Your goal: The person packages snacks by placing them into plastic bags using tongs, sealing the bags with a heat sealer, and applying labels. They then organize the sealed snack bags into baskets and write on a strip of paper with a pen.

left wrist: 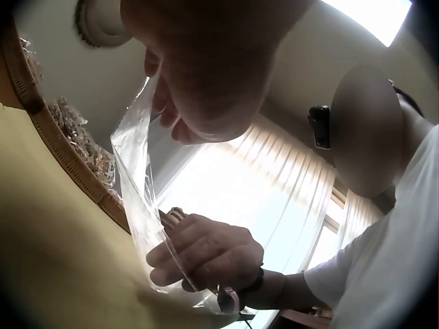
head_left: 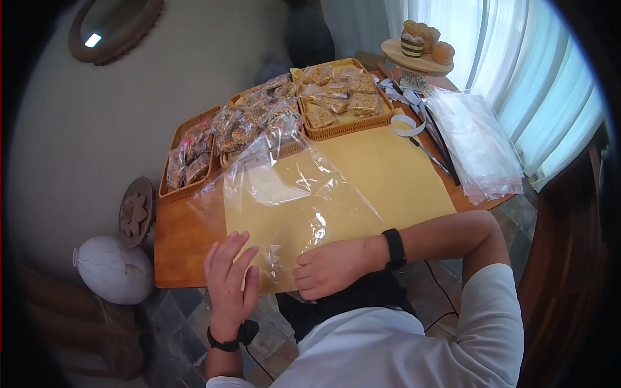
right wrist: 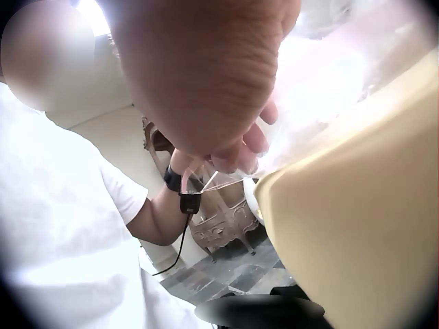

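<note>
A large clear plastic bag (head_left: 291, 187) lies across the yellow paper (head_left: 401, 174) at the table's front. At its lower left edge is my left hand (head_left: 228, 284), its fingers raised and fairly straight. The left wrist view shows those fingers touching the upper edge of the film (left wrist: 134, 144). My right hand (head_left: 337, 266) grips the bag's near edge with curled fingers; in the left wrist view the right hand (left wrist: 212, 253) holds the film low down. The right hand's palm hides part of its grip in the right wrist view.
Wicker trays (head_left: 349, 129) of wrapped snacks stand along the back. Right of the paper lie a tape roll (head_left: 407, 125), a pen (head_left: 428, 155) and a stack of clear bags (head_left: 475, 145). A wooden stand (head_left: 417, 61) holds bread. A white vase (head_left: 116, 270) is left of the table.
</note>
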Motion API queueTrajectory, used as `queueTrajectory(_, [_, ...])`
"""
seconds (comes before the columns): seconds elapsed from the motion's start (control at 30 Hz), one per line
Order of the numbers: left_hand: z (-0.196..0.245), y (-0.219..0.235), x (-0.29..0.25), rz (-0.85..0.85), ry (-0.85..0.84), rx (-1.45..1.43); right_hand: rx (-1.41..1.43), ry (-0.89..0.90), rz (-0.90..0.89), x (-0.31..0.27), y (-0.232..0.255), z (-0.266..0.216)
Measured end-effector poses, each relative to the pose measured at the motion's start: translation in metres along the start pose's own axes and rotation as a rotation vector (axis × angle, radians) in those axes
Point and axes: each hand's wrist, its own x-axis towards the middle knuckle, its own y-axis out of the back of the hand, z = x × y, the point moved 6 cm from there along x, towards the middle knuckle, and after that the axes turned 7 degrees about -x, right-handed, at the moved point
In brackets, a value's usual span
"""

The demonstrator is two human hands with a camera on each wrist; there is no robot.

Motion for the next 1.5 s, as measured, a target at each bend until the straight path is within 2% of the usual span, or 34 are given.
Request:
queueTrajectory(0.13, [-0.036,-0.013,0.003,-0.082,0.08,0.079,0.058,0.012,-0.075,-0.014,0.005,0.005])
queueTrajectory(0.2, [-0.055,-0.02,-0.001,-0.188,0.252,0.134,0.054,0.002,-0.108,-0.022,0.01,0.007])
queueTrajectory(0.27, [-0.067,-0.024,-0.003,-0.223,0.293,0.137,0.061,-0.038,-0.202,-0.029,0.016,0.011])
queueTrajectory(0.3, [-0.073,-0.027,-0.004,-0.231,0.364,0.073,0.068,-0.025,-0.201,-0.031,0.021,0.012])
queueTrajectory(0.37, [-0.087,-0.033,-0.004,-0.238,0.457,0.011,0.007,-0.132,-0.151,-0.036,0.03,0.019])
queueTrajectory(0.4, [-0.09,-0.038,0.002,-0.224,0.364,-0.057,0.019,-0.117,-0.149,-0.041,0.032,0.02])
queueTrajectory(0.43, [-0.093,-0.043,0.007,-0.209,0.268,-0.123,-0.009,-0.187,-0.151,-0.046,0.033,0.026])
queueTrajectory(0.47, [-0.105,-0.049,0.007,-0.206,0.281,-0.121,-0.038,-0.259,-0.153,-0.052,0.035,0.031])
queueTrajectory(0.53, [-0.122,-0.067,0.007,-0.286,0.169,-0.14,-0.099,-0.304,-0.116,-0.064,0.041,0.036])
queueTrajectory(0.57, [-0.134,-0.077,0.004,-0.422,0.226,-0.14,-0.089,-0.394,-0.144,-0.075,0.04,0.041])
queueTrajectory(0.6, [-0.142,-0.081,0.0,-0.427,0.218,-0.147,-0.082,-0.489,-0.172,-0.087,0.042,0.046])
queueTrajectory(0.63, [-0.151,-0.088,-0.006,-0.468,0.236,-0.134,-0.084,-0.505,-0.177,-0.095,0.046,0.045])
queueTrajectory(0.7, [-0.163,-0.092,-0.009,-0.553,0.265,-0.141,-0.071,-0.582,-0.303,-0.111,0.048,0.047])
queueTrajectory(0.83, [-0.162,-0.087,0.001,-0.549,0.236,-0.147,-0.065,-0.652,-0.319,-0.126,0.054,0.048])
queueTrajectory(0.93, [-0.156,-0.079,0.024,-0.482,0.195,-0.264,-0.076,-0.742,-0.255,-0.133,0.065,0.048])
queueTrajectory(1.0, [-0.145,-0.064,0.053,-0.354,0.13,-0.177,-0.219,-0.982,-0.197,-0.155,0.085,0.056])
queueTrajectory(1.03, [-0.136,-0.063,0.068,-0.347,0.118,-0.194,-0.232,-0.99,-0.214,-0.164,0.094,0.057])
queueTrajectory(1.1, [-0.108,-0.077,0.099,-0.431,0.139,-0.462,-0.493,-1.286,-0.238,-0.202,0.125,0.068])
queueTrajectory(1.13, [-0.097,-0.086,0.113,-0.422,0.128,-0.475,-0.508,-1.286,-0.251,-0.213,0.131,0.069])
queueTrajectory(1.2, [-0.063,-0.111,0.136,-0.631,-0.055,-0.521,-0.611,-1.626,-0.529,-0.255,0.141,0.073])
queueTrajectory(1.23, [-0.056,-0.121,0.147,-0.615,-0.073,-0.532,-0.667,-1.671,-0.641,-0.259,0.144,0.074])
queueTrajectory(1.3, [-0.041,-0.153,0.156,-0.776,-0.218,-0.552,-0.665,-1.73,-0.698,-0.268,0.146,0.074])
queueTrajectory(1.33, [-0.041,-0.162,0.162,-0.761,-0.237,-0.562,-0.634,-1.794,-0.743,-0.272,0.148,0.074])
queueTrajectory(1.4, [-0.04,-0.183,0.165,-0.874,-0.248,-0.525,-0.616,-1.849,-0.777,-0.273,0.152,0.076])
queueTrajectory(1.43, [-0.038,-0.185,0.165,-0.867,-0.262,-0.533,-0.603,-1.844,-0.777,-0.275,0.151,0.078])
queueTrajectory(1.5, [-0.041,-0.189,0.162,-0.906,-0.182,-0.522,-0.622,-1.839,-0.752,-0.28,0.152,0.08])
